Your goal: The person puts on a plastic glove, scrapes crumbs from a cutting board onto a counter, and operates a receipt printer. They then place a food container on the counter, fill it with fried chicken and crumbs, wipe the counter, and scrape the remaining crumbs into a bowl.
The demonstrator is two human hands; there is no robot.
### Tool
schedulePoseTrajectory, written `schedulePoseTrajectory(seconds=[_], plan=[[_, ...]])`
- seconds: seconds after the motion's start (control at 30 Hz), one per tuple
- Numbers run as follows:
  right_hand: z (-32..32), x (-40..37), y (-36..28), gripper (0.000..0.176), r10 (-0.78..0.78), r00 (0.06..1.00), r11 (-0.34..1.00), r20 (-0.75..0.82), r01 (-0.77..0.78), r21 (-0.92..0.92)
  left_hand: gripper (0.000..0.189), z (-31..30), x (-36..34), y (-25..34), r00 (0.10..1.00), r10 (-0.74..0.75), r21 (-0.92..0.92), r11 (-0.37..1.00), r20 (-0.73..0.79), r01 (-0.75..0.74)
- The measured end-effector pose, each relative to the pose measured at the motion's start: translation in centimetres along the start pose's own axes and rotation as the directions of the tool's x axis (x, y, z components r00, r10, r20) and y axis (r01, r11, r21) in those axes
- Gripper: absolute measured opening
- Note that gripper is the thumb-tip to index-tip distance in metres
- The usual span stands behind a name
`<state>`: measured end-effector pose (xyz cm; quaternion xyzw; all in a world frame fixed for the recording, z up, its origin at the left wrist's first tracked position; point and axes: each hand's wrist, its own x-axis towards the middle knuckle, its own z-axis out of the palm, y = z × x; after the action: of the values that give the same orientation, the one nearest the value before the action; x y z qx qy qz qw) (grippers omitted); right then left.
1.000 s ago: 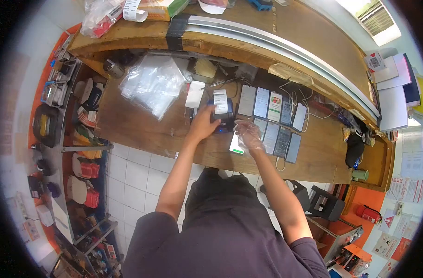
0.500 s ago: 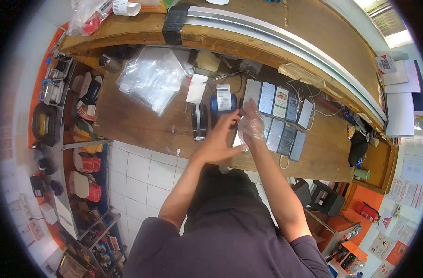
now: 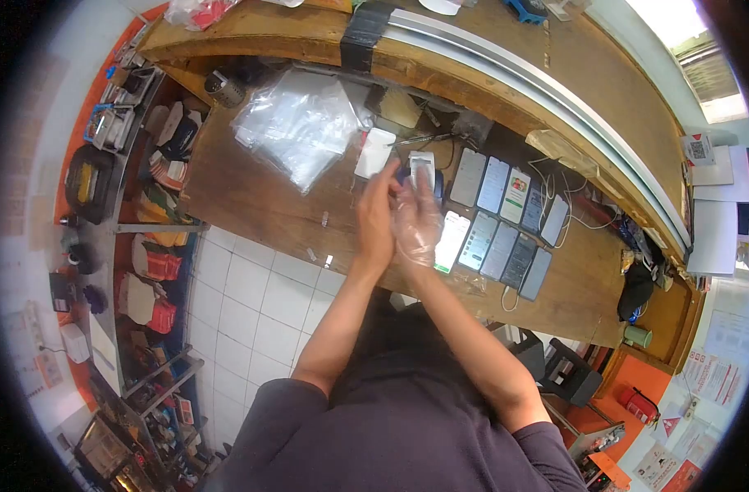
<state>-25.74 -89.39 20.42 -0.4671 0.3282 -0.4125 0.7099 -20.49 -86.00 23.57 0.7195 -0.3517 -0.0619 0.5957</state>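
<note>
- While my two hands are side by side over the tabletop (image 3: 260,195), my left hand (image 3: 375,220) has its fingers straight; I cannot tell if its grip pinches anything.
- My right hand (image 3: 413,215) wears thin clear plastic (image 3: 420,242), its fingers are stretched, and this grip is released.
- Behind my right fingertips is the blue device (image 3: 438,183) with a white paper slip (image 3: 422,158); the contact I cannot tell.
- To the right, phones (image 3: 516,193) lie in two rows.
- Beyond my left hand are a white sheet (image 3: 376,151) and, farther left, transparent bags (image 3: 296,123).
</note>
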Motion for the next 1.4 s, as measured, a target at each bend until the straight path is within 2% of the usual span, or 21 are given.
schedulePoseTrajectory(seconds=[0.03,0.1,0.2,0.23,0.3,0.33,0.37,0.4,0.47,0.57,0.67,0.8,0.9,0.97,1.0,1.03,1.1,1.13,1.2,1.37,1.4], plan=[[0.5,-0.3,-1.2,0.049,-0.001,1.000,1.000,-0.005,0.001,0.001,0.042,-0.4,0.2,-0.1,1.000,0.001,-0.001,1.000,0.005,-0.001],[1.0,-1.2,-3.8,0.049,-0.062,0.963,0.873,0.263,0.180,-0.453,0.040,-1.0,1.0,-0.6,0.997,-0.049,0.008,0.999,-0.052,0.049],[0.2,-4.1,-5.2,0.051,0.076,0.843,0.745,0.533,0.307,-0.592,0.041,-2.1,2.4,-6.5,0.960,-0.044,-0.015,0.999,-0.277,0.042],[0.5,-6.3,-5.8,0.045,-0.104,0.802,0.668,0.588,0.495,-0.557,0.044,-3.8,3.4,-8.7,0.940,-0.031,0.075,0.995,-0.339,0.060],[-1.3,-7.7,-6.9,0.034,0.064,0.682,0.745,0.728,0.453,-0.489,0.053,-7.1,5.6,-12.1,0.926,-0.149,0.242,0.940,-0.347,0.242],[-2.1,-6.8,-6.4,0.034,0.066,0.678,0.742,0.733,0.457,-0.490,0.060,-8.1,6.3,-13.6,0.906,-0.292,0.327,0.862,-0.306,0.388],[-3.0,-5.4,-4.8,0.028,0.146,0.809,0.760,0.570,0.277,-0.588,0.060,-8.3,5.9,-16.6,0.905,-0.294,0.326,0.861,-0.309,0.391],[-3.9,-3.9,-3.1,0.023,0.231,0.897,0.764,0.378,0.073,-0.641,0.073,-8.1,4.9,-20.5,0.842,-0.523,0.171,0.824,-0.134,0.540],[-6.3,0.8,0.3,0.027,0.118,0.976,0.706,0.185,0.049,-0.706,0.104,-8.3,3.9,-19.8,0.698,-0.706,-0.030,0.700,0.123,0.714],[-9.1,4.6,3.2,0.042,0.070,0.990,0.597,0.125,0.059,-0.800,0.097,-8.4,0.5,-20.8,0.867,-0.498,0.284,0.831,-0.008,0.479],[-10.7,5.4,5.7,0.054,0.003,0.986,0.399,0.165,0.150,-0.905,0.084,-9.3,-3.3,-19.3,0.865,-0.500,0.179,0.848,-0.044,0.499],[-11.5,5.2,5.9,0.041,0.068,0.983,0.432,0.170,0.125,-0.893,0.068,-9.3,-8.3,-15.4,0.816,-0.576,0.030,0.816,-0.037,0.577],[-11.7,4.4,6.5,0.023,-0.058,0.997,0.441,0.058,0.078,-0.894,0.056,-9.5,-10.2,-12.7,0.779,-0.623,-0.100,0.772,0.072,0.627],[-11.4,3.3,6.2,0.016,-0.019,0.999,0.619,0.051,0.052,-0.784,0.047,-9.0,-10.4,-10.9,0.750,-0.633,-0.051,0.757,0.191,0.652],[-11.7,3.2,6.4,0.020,-0.145,0.955,0.542,0.259,0.296,-0.787,0.045,-8.4,-10.5,-10.4,0.778,-0.575,-0.129,0.777,0.254,0.616],[-11.4,3.0,6.2,0.020,-0.145,0.956,0.546,0.256,0.293,-0.785,0.045,-7.5,-10.0,-9.0,0.777,-0.575,-0.124,0.778,0.255,0.616],[-10.6,2.5,5.3,0.018,0.067,0.812,0.850,0.580,0.259,-0.459,0.035,-5.6,-8.4,-6.5,0.876,-0.365,-0.074,0.911,0.315,0.406],[-9.7,1.8,3.7,0.018,0.063,0.812,0.849,0.581,0.262,-0.458,0.035,-5.0,-7.2,-5.7,0.878,-0.361,-0.075,0.912,0.315,0.402],[-8.5,-1.0,0.2,0.017,0.500,0.769,0.810,0.398,-0.252,-0.530,0.033,-3.8,-5.2,-4.6,0.852,-0.233,-0.003,0.964,0.469,0.266],[-10.6,-3.3,-1.7,0.019,0.505,0.728,0.812,0.464,-0.219,-0.541,0.040,-2.1,-3.1,-3.7,0.719,-0.394,0.009,0.880,0.572,0.475],[-10.2,-3.4,-3.7,0.021,0.362,0.835,0.742,0.414,0.010,-0.670,0.042,-2.1,-3.8,-5.1,0.800,-0.223,0.171,0.974,0.557,0.152]])
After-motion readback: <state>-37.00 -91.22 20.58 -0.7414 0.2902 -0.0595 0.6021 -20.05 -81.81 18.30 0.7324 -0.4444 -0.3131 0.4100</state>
